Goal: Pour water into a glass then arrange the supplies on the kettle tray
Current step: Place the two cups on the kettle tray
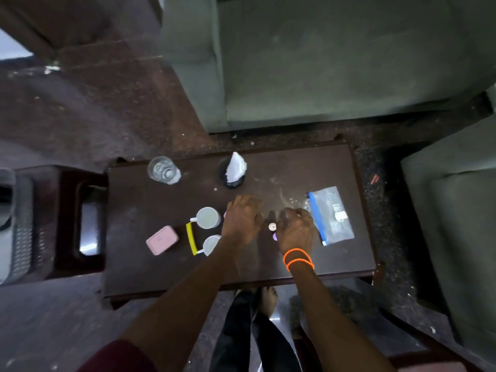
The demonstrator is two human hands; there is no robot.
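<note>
Head view, both hands (243, 220) low over table (150, 210), glass (163, 170) far-left.

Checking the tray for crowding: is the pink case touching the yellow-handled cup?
Apart. The head view shows dark table between the pink case and the cup's yellow handle.

- The left hand (243, 220) is bare, with no ring or band on its wrist.
- A dark maroon sleeve (118, 357) covers the left upper arm; the forearm below it is bare.
- The right hand (295, 229) has two bright orange beaded bands (298, 259) around its wrist.
- Black trousers (241, 331) cover the legs.
- One bare foot (268, 299) shows under the table edge.
</note>
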